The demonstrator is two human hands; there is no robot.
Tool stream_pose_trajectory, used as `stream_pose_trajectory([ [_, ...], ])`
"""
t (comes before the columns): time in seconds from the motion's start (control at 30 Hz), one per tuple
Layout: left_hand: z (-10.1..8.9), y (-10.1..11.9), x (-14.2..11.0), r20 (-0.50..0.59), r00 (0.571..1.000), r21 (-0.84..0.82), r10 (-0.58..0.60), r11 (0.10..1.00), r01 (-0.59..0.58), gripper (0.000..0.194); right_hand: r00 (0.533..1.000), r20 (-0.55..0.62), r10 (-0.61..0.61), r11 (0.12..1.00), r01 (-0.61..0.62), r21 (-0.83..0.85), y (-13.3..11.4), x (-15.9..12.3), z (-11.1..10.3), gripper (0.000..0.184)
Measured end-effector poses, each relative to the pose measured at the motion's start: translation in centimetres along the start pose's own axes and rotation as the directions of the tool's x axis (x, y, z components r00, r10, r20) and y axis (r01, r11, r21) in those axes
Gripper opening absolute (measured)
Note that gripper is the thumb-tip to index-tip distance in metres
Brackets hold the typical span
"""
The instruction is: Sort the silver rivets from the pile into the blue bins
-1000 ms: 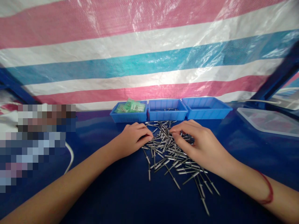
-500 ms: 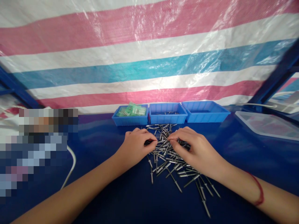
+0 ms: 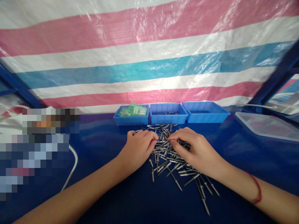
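Observation:
A loose pile of silver blind rivets (image 3: 163,152) with long thin stems lies on the blue tabletop between my hands. My left hand (image 3: 139,147) is at the pile's left side, thumb and index finger pinched together at its edge. Whatever is between those fingertips is too small to make out. Over the right side of the pile, my right hand (image 3: 196,147) also pinches thumb against index finger, and its fingers cover some rivets. What this pinch holds is unclear too. A small gap with rivets below it separates the two sets of fingertips.
Behind the pile stand three blue bins: the left bin (image 3: 118,121) has green packets (image 3: 134,109), the middle bin (image 3: 168,119) a few rivets, and then the right bin (image 3: 205,117). A translucent lid (image 3: 268,126) lies at right. A white cable (image 3: 74,161) runs at left.
My left hand has turned slightly, and the gap between its thumb and index finger has closed up. My right hand stays almost where it was. The view has shifted a little.

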State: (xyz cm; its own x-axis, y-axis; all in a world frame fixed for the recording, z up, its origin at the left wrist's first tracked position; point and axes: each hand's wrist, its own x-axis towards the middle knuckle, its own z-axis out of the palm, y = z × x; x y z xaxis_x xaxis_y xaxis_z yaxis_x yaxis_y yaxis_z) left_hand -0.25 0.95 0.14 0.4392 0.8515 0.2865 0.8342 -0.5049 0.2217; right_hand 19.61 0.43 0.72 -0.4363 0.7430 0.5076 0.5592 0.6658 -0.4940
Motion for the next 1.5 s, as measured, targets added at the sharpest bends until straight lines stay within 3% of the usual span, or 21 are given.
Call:
stream_pose_trajectory([
  [0.1,0.1,0.2,0.1,-0.108,0.993,-0.117,-0.043,0.993,0.031,0.020,1.000,-0.018,-0.008,1.000,0.008,-0.004,0.0,0.0,0.0,0.016],
  [0.2,0.0,1.1,0.0,-0.209,0.970,-0.346,-0.122,0.937,0.043,0.018,0.999,-0.046,-0.005,1.000,0.006,0.015,-0.2,0.0,0.0,0.012],
  [0.37,0.1,3.0,-0.7,-0.263,0.949,-0.545,-0.175,0.838,0.003,0.011,0.994,-0.081,0.080,0.984,-0.065,0.166,-1.0,-0.2,0.2,0.010],
  [0.53,0.5,3.3,-0.9,-0.268,0.949,-0.555,-0.165,0.832,-0.012,0.010,0.982,-0.099,0.159,0.937,-0.119,0.329,-1.4,-0.5,0.6,0.013],
  [0.8,0.3,3.2,-0.8,-0.179,0.971,-0.550,-0.156,0.835,0.033,0.009,0.987,-0.102,0.126,0.938,-0.086,0.336,-1.3,-0.6,0.2,0.014],
  [1.0,0.3,3.3,-0.8,-0.263,0.951,-0.572,-0.163,0.820,-0.017,0.001,0.995,-0.096,0.027,0.950,0.005,0.312,-1.2,-0.5,0.1,0.015],
  [1.2,0.2,3.3,-0.7,-0.364,0.920,-0.543,-0.143,0.835,-0.086,0.004,0.984,-0.120,0.130,0.958,-0.094,0.270,-0.8,-0.6,0.4,0.009],
  [1.33,0.4,3.2,-1.0,-0.394,0.911,-0.522,-0.123,0.846,-0.111,0.002,0.994,-0.061,0.086,0.961,-0.067,0.270,-0.7,-0.7,0.5,0.010],
  [1.5,0.1,2.4,-0.7,-0.400,0.908,-0.480,-0.124,0.872,-0.092,0.015,0.998,-0.046,0.041,0.982,-0.031,0.184,-0.3,-0.2,0.0,0.017],
])
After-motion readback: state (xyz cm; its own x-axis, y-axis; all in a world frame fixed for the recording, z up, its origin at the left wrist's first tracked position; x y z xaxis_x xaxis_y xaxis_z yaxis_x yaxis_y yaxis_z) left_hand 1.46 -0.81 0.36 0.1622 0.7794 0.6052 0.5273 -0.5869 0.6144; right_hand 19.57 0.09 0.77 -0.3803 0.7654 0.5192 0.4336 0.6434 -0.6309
